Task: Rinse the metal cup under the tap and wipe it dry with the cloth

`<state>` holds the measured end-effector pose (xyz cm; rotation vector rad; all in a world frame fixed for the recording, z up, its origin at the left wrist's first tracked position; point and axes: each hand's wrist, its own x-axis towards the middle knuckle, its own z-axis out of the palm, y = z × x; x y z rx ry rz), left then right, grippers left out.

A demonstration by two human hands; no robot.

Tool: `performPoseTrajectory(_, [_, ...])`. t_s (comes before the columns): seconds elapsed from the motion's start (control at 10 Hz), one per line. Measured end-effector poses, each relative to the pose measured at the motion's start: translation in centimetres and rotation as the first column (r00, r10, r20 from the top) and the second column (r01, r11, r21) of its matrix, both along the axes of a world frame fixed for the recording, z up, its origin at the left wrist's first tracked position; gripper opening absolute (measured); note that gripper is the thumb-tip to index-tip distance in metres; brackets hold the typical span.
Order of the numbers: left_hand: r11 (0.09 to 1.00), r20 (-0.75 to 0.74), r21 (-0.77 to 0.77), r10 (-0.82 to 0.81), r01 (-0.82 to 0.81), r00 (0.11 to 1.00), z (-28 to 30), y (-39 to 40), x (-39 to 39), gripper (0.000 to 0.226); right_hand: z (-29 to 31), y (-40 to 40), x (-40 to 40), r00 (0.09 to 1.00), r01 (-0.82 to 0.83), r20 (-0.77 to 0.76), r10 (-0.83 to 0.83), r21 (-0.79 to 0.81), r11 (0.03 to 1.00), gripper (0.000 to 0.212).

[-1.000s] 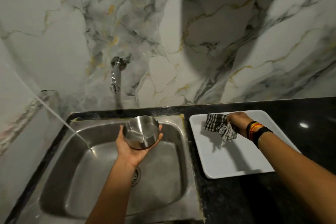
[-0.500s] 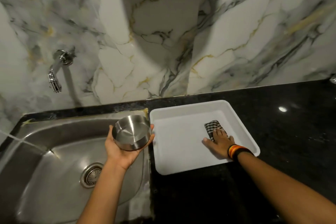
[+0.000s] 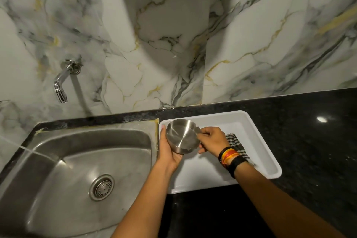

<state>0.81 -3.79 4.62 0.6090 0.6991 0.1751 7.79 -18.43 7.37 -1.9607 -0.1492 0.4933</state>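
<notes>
Though I checked every surface for brands, labels or writing, I can read none. Both forearms reach forward from the lower edge of the head view and meet over the left end of the white tray (image 3: 257,141). My left hand (image 3: 170,152) is cupped under and around the metal cup (image 3: 182,136), palm up, thumb along the cup's left wall, fingers closed on its underside. The cup is held tilted above the tray, its open mouth turned up and to the left. My right hand (image 3: 211,141) is bent at the wrist, fingers pinched together on the cup's right rim. Coloured and black bands (image 3: 230,157) circle that wrist. The checked cloth (image 3: 234,142) lies in the tray just behind the right hand, partly hidden by the wrist; I cannot tell whether the hand touches it. The tray rests on the black counter (image 3: 309,131), beside the steel sink (image 3: 77,160). The tap (image 3: 61,83) projects from the marble wall (image 3: 173,25).
</notes>
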Motion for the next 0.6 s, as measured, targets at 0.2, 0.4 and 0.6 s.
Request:
performPoseTrajectory(0.2, [0.744, -0.300, 0.664, 0.177, 0.072, 0.937, -0.6, 0.1, 1.5, 0.015, -3.1, -1.3, 2.3, 0.996, 0.082, -0.026, -0.084, -0.083, 0.993, 0.024])
performPoseTrajectory(0.4, [0.465, -0.565, 0.755, 0.106, 0.462, 0.818, -0.8, 0.0, 2.6, 0.044, -6.5, -0.5, 2.5, 0.994, 0.060, -0.077, -0.075, -0.181, 0.982, 0.032])
performPoseTrajectory(0.6, [0.404, -0.584, 0.766, 0.110, 0.501, 0.804, -1.2, 0.4, 2.2, 0.040, -7.5, 0.2, 1.2, 0.985, 0.051, -0.156, -0.075, -0.152, 0.987, 0.023])
